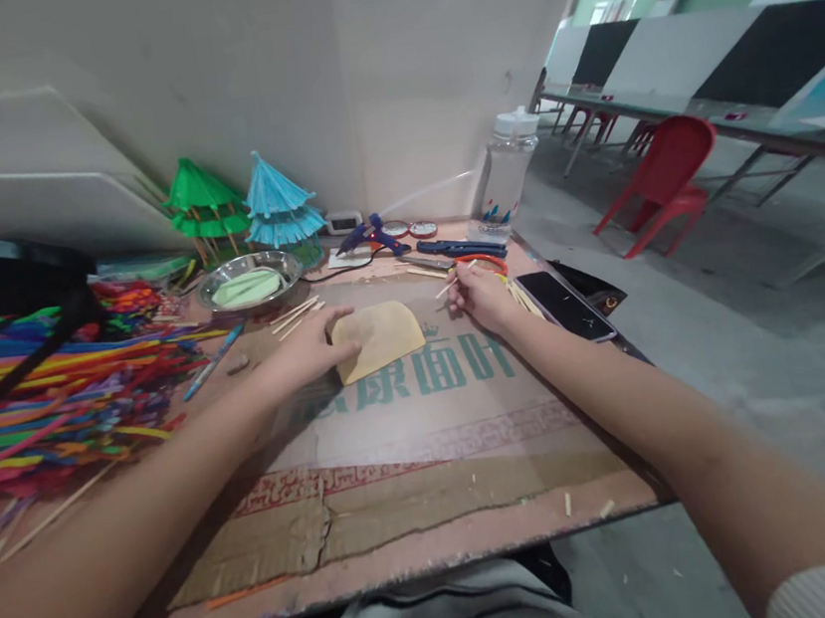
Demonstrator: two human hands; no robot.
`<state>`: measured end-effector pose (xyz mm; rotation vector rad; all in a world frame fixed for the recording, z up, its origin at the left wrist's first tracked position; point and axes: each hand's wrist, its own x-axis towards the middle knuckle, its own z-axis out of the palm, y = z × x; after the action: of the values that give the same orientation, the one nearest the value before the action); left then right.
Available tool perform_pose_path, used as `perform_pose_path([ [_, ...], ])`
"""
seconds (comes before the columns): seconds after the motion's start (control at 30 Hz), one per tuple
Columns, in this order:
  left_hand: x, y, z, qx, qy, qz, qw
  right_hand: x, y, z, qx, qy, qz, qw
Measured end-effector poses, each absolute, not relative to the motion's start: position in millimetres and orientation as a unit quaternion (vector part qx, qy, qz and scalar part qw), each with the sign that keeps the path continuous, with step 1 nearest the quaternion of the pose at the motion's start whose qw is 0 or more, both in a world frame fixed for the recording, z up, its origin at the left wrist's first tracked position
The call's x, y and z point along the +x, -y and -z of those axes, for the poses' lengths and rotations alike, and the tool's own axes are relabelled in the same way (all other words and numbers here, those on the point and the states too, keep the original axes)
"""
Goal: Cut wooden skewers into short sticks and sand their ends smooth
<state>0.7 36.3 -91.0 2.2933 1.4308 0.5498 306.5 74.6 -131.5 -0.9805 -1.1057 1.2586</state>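
My left hand (313, 347) grips the left edge of a pale yellow sheet (380, 337) with a rounded top, its thumb and fingers on either side. The sheet is tilted above the printed cardboard (428, 432). Farther right, my right hand (477, 293) pinches a thin wooden stick (453, 285) between its fingertips. Just behind that hand lie orange-handled scissors (486, 262), and more short sticks (523, 295) are beside its wrist. Near the left fingers, a few loose sticks (297, 315) rest on the cardboard.
Colourful pipe cleaners (53, 383) heap up at left. Along the back stand green (200, 205) and blue (279, 200) paper umbrella-like models, a metal bowl (291, 264), a glue gun (377, 233), a blue cutter (457, 246) and a water bottle (508, 172). A phone (564, 304) lies at right.
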Motion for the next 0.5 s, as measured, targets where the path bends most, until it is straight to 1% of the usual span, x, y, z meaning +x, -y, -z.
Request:
perform_pose_path([
  [0.17, 1, -22, 102, 0.836, -0.505, -0.194, 0.094, 307, -70, 132, -0.411, 0.472, -0.517, 0.584],
  [0.23, 15, -15, 101, 0.857, -0.474, -0.185, 0.082, 307, -70, 134, -0.409, 0.474, -0.518, 0.583],
  [0.4, 82, 7, 110, 0.928, -0.327, -0.101, 0.146, 311, -75, 137, -0.414, 0.459, -0.514, 0.594],
  [0.5, 115, 23, 110, 0.923, -0.336, -0.089, 0.167, 313, -75, 137, -0.415, 0.454, -0.513, 0.599],
])
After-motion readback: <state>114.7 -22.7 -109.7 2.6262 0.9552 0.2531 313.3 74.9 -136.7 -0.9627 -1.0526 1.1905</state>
